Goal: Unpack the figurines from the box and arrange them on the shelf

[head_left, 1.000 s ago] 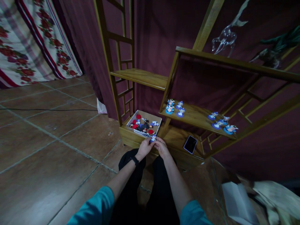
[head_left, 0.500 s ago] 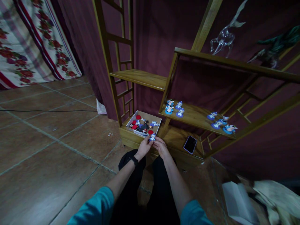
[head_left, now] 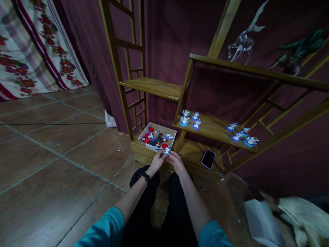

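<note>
A small white and blue-purple figurine is held upright between both hands, just in front of the box. My left hand grips it from the left with fingers closed, and my right hand has its fingertips closed on the right side of it. Behind them, a shallow cardboard box holds several loose figurines and red discs in a jumble. On the shelf to the right, several similar figurines stand on round bases, one group at its left end and another group at its right end.
A dark-screened phone lies on the lower board. Above the figurines, a shelf edge carries a clear glass animal and a dark green sculpture. A white container stands on the floor at right.
The view has shifted very slightly. Both hands stay in front of the box with the figurine between them, and the shelf figurines stand as before.
</note>
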Available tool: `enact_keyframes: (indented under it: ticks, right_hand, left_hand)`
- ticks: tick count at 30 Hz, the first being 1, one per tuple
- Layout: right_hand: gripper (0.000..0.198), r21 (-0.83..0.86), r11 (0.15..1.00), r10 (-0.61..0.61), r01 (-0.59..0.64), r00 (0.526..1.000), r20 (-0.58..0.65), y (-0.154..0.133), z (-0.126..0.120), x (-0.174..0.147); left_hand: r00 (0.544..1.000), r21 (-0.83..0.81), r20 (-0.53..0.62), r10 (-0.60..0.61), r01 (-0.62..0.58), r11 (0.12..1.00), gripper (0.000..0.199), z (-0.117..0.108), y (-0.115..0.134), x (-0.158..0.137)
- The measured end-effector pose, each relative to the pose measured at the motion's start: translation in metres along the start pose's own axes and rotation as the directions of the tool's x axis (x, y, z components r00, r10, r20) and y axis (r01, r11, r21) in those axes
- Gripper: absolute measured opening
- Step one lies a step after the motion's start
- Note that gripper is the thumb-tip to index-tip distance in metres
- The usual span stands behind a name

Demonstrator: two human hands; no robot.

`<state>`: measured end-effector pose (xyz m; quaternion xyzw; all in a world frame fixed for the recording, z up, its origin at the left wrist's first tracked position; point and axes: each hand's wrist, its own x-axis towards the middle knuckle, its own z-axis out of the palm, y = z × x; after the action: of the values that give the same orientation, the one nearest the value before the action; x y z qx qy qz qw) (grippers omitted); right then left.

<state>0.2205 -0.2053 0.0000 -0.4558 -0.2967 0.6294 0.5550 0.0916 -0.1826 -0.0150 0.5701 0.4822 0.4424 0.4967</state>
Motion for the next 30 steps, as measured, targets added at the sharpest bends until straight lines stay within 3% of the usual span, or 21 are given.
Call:
enact_keyframes:
  ticks: [6, 12, 16, 20, 23, 25, 28, 30]
  right_hand:
    - [0.036, -0.024, 0.998, -0.066, 0.066, 0.998, 0.001, 0.001, 0.001, 0.002]
    - [0.031, -0.017, 0.984, -0.176, 0.176, 0.984, -0.014, -0.010, -0.001, -0.009]
    - [0.031, -0.037, 0.975, -0.222, 0.220, 0.974, -0.054, -0.028, -0.011, -0.025]
    - [0.032, -0.082, 0.947, -0.317, 0.310, 0.944, -0.089, -0.071, -0.030, -0.044]
    - [0.030, -0.189, 0.874, -0.472, 0.448, 0.876, -0.102, -0.123, -0.046, -0.056]
    - [0.031, -0.250, 0.801, -0.583, 0.544, 0.803, -0.122, -0.160, -0.056, -0.060]
    - [0.034, -0.287, 0.746, -0.656, 0.601, 0.737, -0.162, -0.207, -0.070, -0.054]
    - [0.034, -0.334, 0.724, -0.676, 0.604, 0.717, -0.169, -0.227, -0.078, -0.044]
  left_hand:
    - [0.990, 0.010, 0.074, 0.121, -0.122, 0.992, 0.038, -0.001, 0.015, -0.005]
    - [0.995, -0.123, 0.086, 0.044, -0.033, 0.992, 0.054, 0.000, 0.034, -0.009]
    - [0.995, -0.095, 0.093, -0.046, 0.055, 0.994, 0.060, -0.001, 0.044, -0.012]
    - [0.994, -0.089, 0.081, -0.069, 0.076, 0.993, 0.058, -0.001, 0.048, -0.012]
    - [0.993, -0.091, 0.085, -0.079, 0.086, 0.992, 0.056, -0.001, 0.050, -0.011]
    - [0.993, -0.089, 0.082, -0.082, 0.089, 0.992, 0.055, -0.002, 0.051, -0.011]
    - [0.992, -0.095, 0.087, -0.091, 0.100, 0.990, 0.055, -0.003, 0.049, -0.009]
    - [0.990, -0.096, 0.089, -0.106, 0.115, 0.989, 0.055, -0.004, 0.045, -0.007]
